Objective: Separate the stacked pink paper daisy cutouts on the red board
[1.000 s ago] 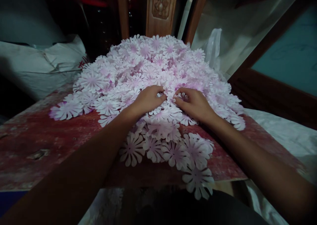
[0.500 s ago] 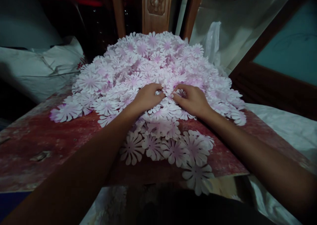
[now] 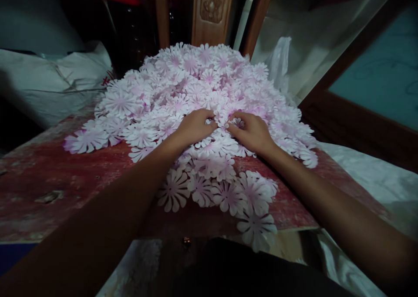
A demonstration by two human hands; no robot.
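Observation:
A large heap of white artificial flower pieces (image 3: 196, 88) with pale purple centres lies in front of me. At the near side of the heap, my left hand (image 3: 197, 126) is closed in a pinch, its thumb and index finger pointing right. Facing it, my right hand (image 3: 250, 130) pinches too, fingers curled and pointing left. Between the two sets of fingertips is a white artificial flower (image 3: 222, 122), gripped from both sides; its outline blends into the pile. Below the hands, several loose flowers (image 3: 230, 196) lie toward the front edge, and one flower (image 3: 256, 227) overhangs it.
The heap rests on a worn red wooden board (image 3: 98, 175). Behind it stands a carved wooden chair back (image 3: 212, 18). A white sack (image 3: 55, 79) is at left, a plastic bag (image 3: 280, 64) at back right, and a wooden-framed panel (image 3: 375, 79) at far right.
The camera view has shifted slightly, so the board and heap sit a little differently in the picture. Both hands keep their pinch at the same spot on the heap.

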